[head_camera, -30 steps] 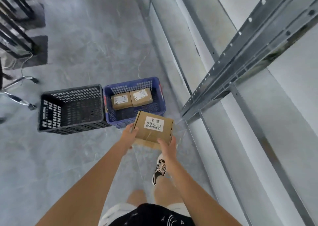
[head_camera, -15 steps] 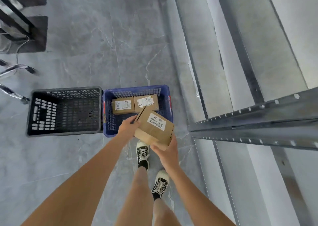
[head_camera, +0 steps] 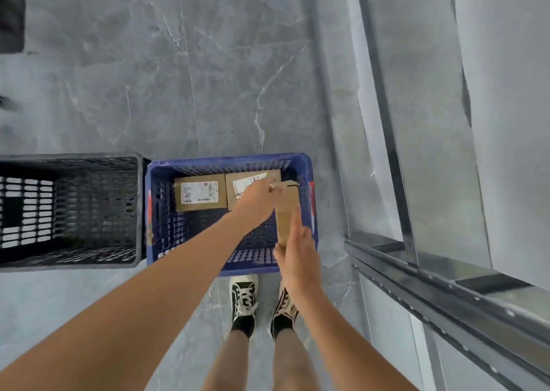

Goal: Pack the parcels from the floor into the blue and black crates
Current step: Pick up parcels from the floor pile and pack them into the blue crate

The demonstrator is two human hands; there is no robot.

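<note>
Change observed: half a second ago the cardboard parcel (head_camera: 286, 212) was held flat-faced above the near rim of the blue crate (head_camera: 229, 160), its white label facing up. It is now turned on edge inside the crate opening, over the right-hand side, with only a narrow brown side visible. The person has also stepped closer; both shoes (head_camera: 244, 297) stand just beside the crate's near wall.

Significance, as a judgement: the placing step is well advanced. The parcel appears to be going upright into the gap between the two parcels already packed and the right wall. Whether it has reached the crate floor cannot be told.

Contents: a labelled parcel (head_camera: 200, 192) and a second labelled parcel (head_camera: 253, 182) lie flat, touching each other, along the far wall of the blue crate. The black crate (head_camera: 71, 159) stands just beside the blue one on its left and shows no parcels in the visible part.

Hand pose: the left hand (head_camera: 256, 195) reaches across the crate, fingers curled onto the parcel's far upper end, partly covering the second labelled parcel. The right hand (head_camera: 293, 252) grips the near end, a finger extended up along its right face. Both forearms are stretched forward and down. Both hands are clamped on the parcel; neither has let go
</note>
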